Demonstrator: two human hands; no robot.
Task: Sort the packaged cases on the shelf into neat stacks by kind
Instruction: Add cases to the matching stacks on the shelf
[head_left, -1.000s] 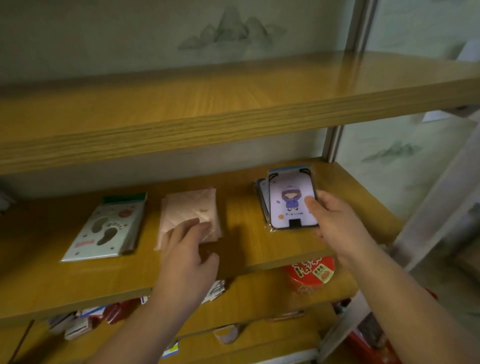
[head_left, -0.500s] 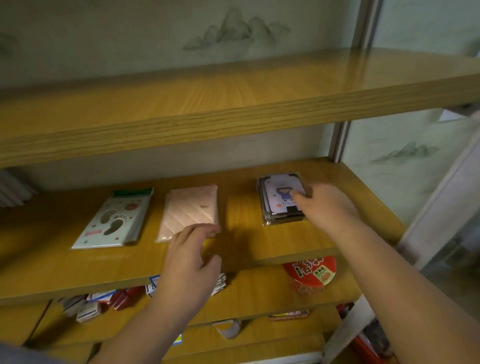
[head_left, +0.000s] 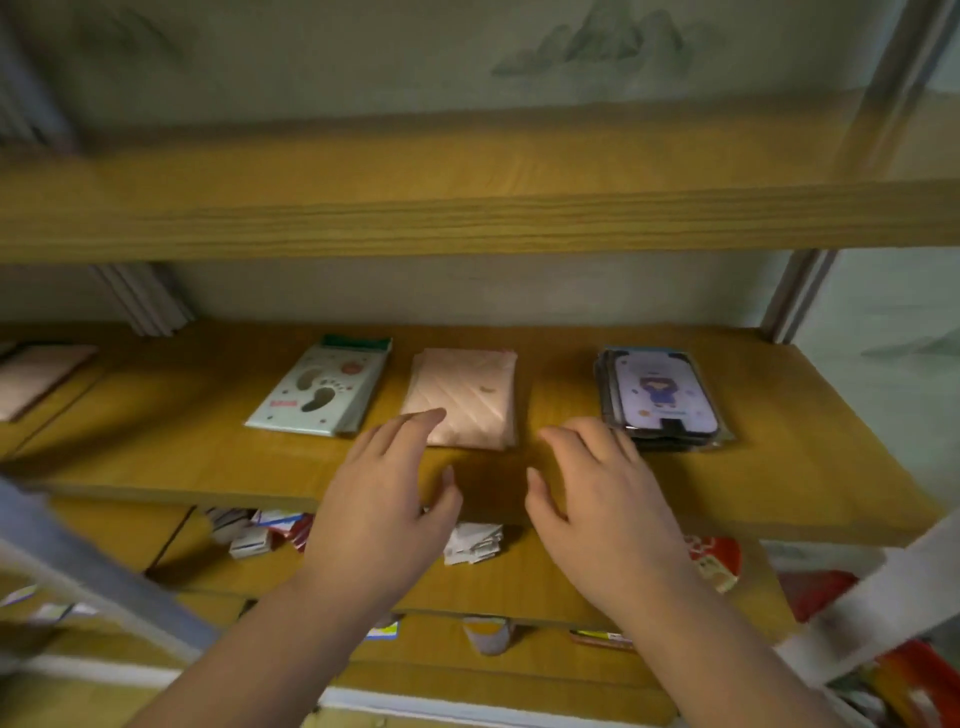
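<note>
- While both hands hover over the front strip of the middle shelf (head_left: 779, 483), neither holds anything: the left hand (head_left: 379, 514) is spread with loose fingers, and the right hand (head_left: 602, 509) is likewise splayed and released.
- Left fingertips (head_left: 426, 415) overlap the near edge of the pink quilted stack (head_left: 462, 397); whether they press on it cannot be told.
- Right fingertips (head_left: 587, 431) lie just at 8 o'clock of the clear-wrapped stack of cartoon cases (head_left: 662, 397), close to its near-left corner.
- From the pink stack, the white footprint-print pack (head_left: 322, 387) sits at 9 o'clock and the cartoon cases at 3 o'clock, each apart with bare wood between.
- All three piles lie flat, roughly square to the shelf's front lip, set back from it.
- Bare board runs between the two thumbs and on toward 3 o'clock of the cartoon cases, up to the grey upright (head_left: 795, 291).
- Another pinkish pack (head_left: 36, 376) lies far off at 9 o'clock, cut by the frame edge.
- Overhead, the upper shelf (head_left: 467, 218) leaves a low gap.
- Below, small packets (head_left: 472, 543) and a red lid (head_left: 717, 561) sit on the lower shelf.
</note>
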